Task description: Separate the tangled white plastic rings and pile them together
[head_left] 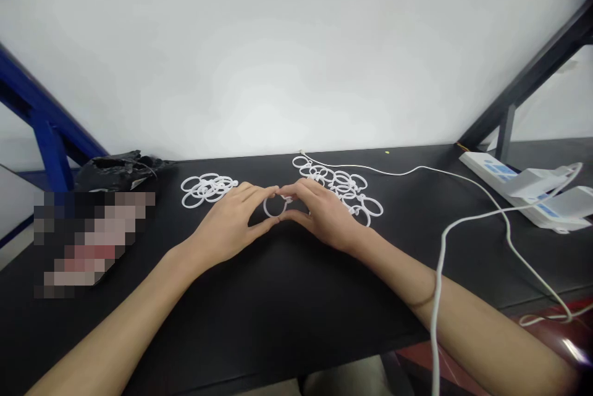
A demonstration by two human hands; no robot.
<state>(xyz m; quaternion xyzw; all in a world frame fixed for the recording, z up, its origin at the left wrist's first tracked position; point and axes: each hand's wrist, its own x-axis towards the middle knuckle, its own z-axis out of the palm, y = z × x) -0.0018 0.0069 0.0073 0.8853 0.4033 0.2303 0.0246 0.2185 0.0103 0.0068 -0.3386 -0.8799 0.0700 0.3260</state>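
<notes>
One white plastic ring (275, 206) is held between both hands at the middle of the black table (287, 297). My left hand (231, 223) pinches its left side with thumb and forefinger. My right hand (324, 214) pinches its right side the same way. A small heap of white rings (207, 189) lies just beyond my left hand. A larger heap of white rings (345, 189) lies behind and to the right of my right hand, partly hidden by it.
A white cable (463, 217) runs from the back of the table across my right forearm. A white power strip (523, 189) sits at the far right. A black bag (118, 170) lies at the back left, beside a blue frame (46, 136). A white wall stands behind.
</notes>
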